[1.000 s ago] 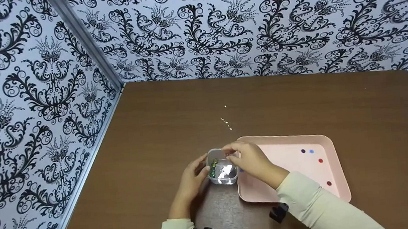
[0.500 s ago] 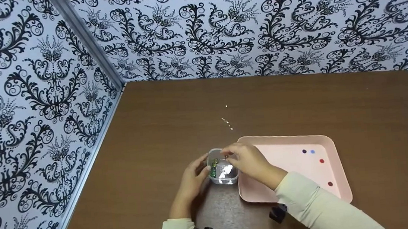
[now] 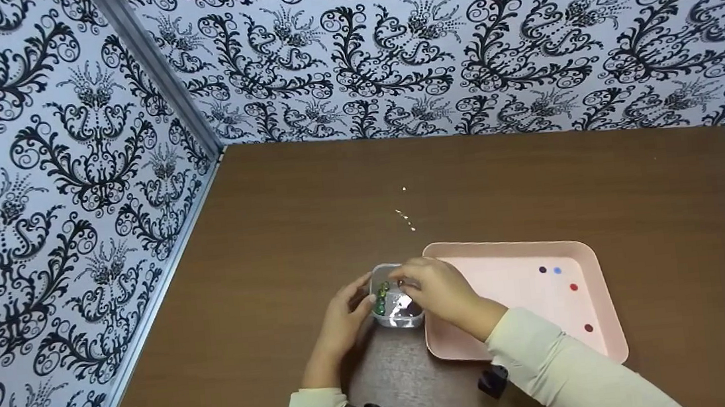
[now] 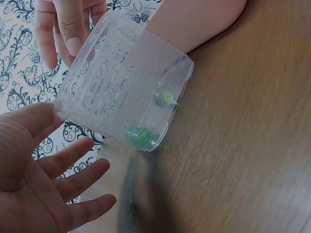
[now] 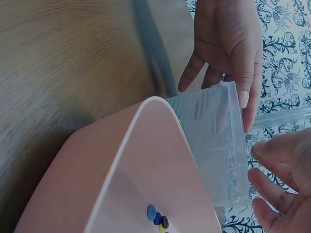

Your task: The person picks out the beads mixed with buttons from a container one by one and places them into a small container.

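A clear plastic container (image 3: 399,323) stands at the left edge of a pink tray (image 3: 514,259). Inside it, green and yellowish glass marbles (image 3: 380,308) are gathered along the left wall; two clumps of marbles (image 4: 140,137) show through the plastic in the left wrist view. My left hand (image 3: 340,318) grips the container's rim, thumb over the edge, its other fingers spread in the left wrist view. Over the container's opening, my right hand (image 3: 440,289) pinches a small dark reddish-brown thing (image 4: 72,58), mostly hidden by the fingertips; I cannot tell its kind.
Several loose buttons lie in the tray, among them a red button (image 3: 574,287) and a light blue button (image 3: 557,270). Small bright specks (image 3: 406,216) show on the brown table (image 3: 285,224) beyond the container. Patterned walls (image 3: 389,61) border the table's back and left.
My right hand has shifted slightly left, farther over the container with the small thing between its fingertips. The left hand keeps its grip on the rim.
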